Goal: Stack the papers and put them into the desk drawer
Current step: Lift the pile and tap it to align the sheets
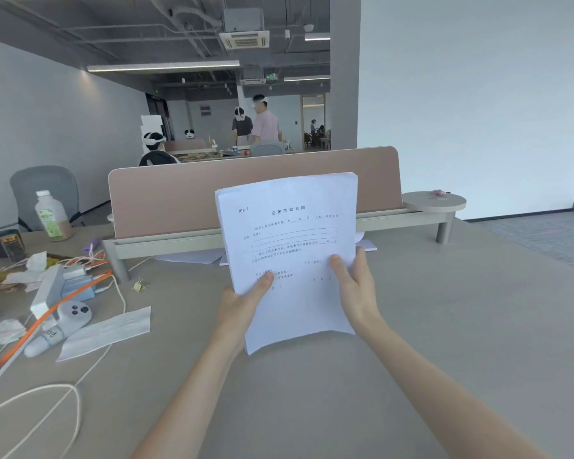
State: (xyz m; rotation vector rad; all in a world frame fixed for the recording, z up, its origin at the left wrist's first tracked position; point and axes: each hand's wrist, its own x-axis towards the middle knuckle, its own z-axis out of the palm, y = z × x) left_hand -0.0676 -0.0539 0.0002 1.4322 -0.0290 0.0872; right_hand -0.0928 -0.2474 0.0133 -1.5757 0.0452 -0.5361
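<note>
White printed sheets, a thick stack of papers (289, 256), stand nearly upright between the person's two hands, lifted clear above the grey desk (428, 326). The left hand (242, 303) pinches the lower left edge, thumb on the printed face; the right hand (355, 289) clasps the lower right edge the same way, fingers hidden behind. The stack's long axis runs up and away from both grips, tilted slightly left, so its weight sits above the hands, and neither hand looks nearer. A few loose sheets (193, 256) lie flat under the raised shelf (212, 241) at the foot of the pink divider panel (246, 190), apparently uncollected. No drawer shows, so I judge it lies below the desk's near edge, toward the person.
</note>
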